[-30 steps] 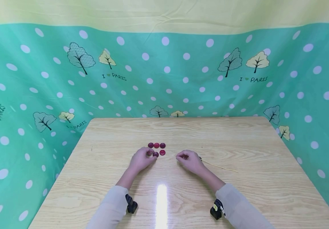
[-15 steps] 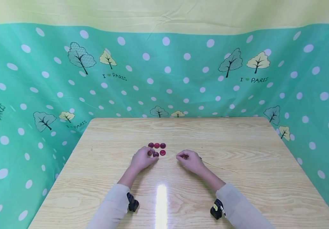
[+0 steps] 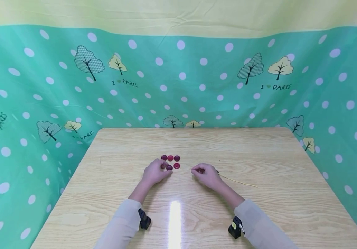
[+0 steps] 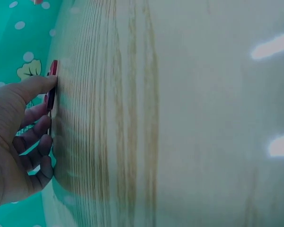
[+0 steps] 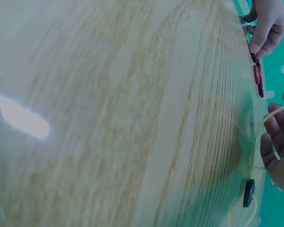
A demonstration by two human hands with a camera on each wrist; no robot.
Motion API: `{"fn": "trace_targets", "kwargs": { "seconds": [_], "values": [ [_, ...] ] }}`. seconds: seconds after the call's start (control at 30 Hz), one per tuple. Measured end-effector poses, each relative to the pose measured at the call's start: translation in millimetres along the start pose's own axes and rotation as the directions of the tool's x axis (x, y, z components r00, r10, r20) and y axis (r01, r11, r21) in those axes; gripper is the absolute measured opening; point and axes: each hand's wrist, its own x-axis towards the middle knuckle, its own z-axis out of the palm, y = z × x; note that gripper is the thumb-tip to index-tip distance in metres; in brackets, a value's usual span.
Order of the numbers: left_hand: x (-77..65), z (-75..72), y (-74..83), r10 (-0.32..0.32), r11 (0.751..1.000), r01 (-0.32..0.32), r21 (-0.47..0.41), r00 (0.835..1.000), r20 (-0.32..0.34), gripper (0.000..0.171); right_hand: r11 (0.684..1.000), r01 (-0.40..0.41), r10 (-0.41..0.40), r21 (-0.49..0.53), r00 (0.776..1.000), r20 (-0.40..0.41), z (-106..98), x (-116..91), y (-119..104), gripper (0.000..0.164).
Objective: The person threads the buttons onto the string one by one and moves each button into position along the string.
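Note:
My left hand (image 3: 154, 172) rests at a small group of round buttons, its thumb and index finger around a dark purple button (image 3: 169, 168). Another dark button shows partly under its fingers. Beside the thumb lies a red button (image 3: 176, 166); behind are a dark button (image 3: 164, 158), a red one (image 3: 170, 158) and another dark one (image 3: 177, 158). My right hand (image 3: 207, 175) pinches a yellow string (image 5: 274, 112) between thumb and fingertips. The string trails to the right over the table, with a black button (image 5: 248, 193) on it behind the hand.
The wooden table (image 3: 259, 148) reaches back to a green dotted curtain (image 3: 178, 86) that also stands along both sides. A bright light reflection (image 3: 175, 221) lies on the tabletop between the forearms. Black wrist cameras (image 3: 145, 219) are strapped on both sleeves.
My left hand has shifted very slightly to the right, its thumb edging along the dark button. The right hand and the string stay where they were.

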Motion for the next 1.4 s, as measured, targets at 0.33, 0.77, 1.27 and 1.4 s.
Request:
{"fn": "trace_targets", "kwargs": {
  "seconds": [0.33, 0.77, 1.27, 1.4],
  "values": [
    [0.2, 0.0, 0.1, 0.006, 1.000, -0.006, 0.015, 1.000, -0.004, 0.032, 1.000, -0.005, 0.005, -0.002, 1.000, 0.003, 0.5, 0.4, -0.2, 0.009],
    [-1.3, 2.5, -2.7, 0.012, 1.000, -0.011, 0.008, 0.999, -0.032, 0.031, 0.999, -0.039, 0.039, -0.011, 0.999, 0.011, 0.6, 1.2, -1.9, 0.007],
    [-4.3, 0.1, -0.9, 0.020, 0.996, -0.021, -0.084, 1.000, -0.011, 0.034, 1.000, -0.016, 0.016, -0.024, 1.000, 0.004, 0.3, 3.8, -2.4, 0.007],
    [-4.3, -0.3, 0.8, 0.013, 0.994, -0.015, -0.110, 1.000, -0.014, 0.036, 1.000, -0.014, 0.014, -0.022, 1.000, -0.002, 0.3, 3.0, -3.3, 0.007]
  ]
}}
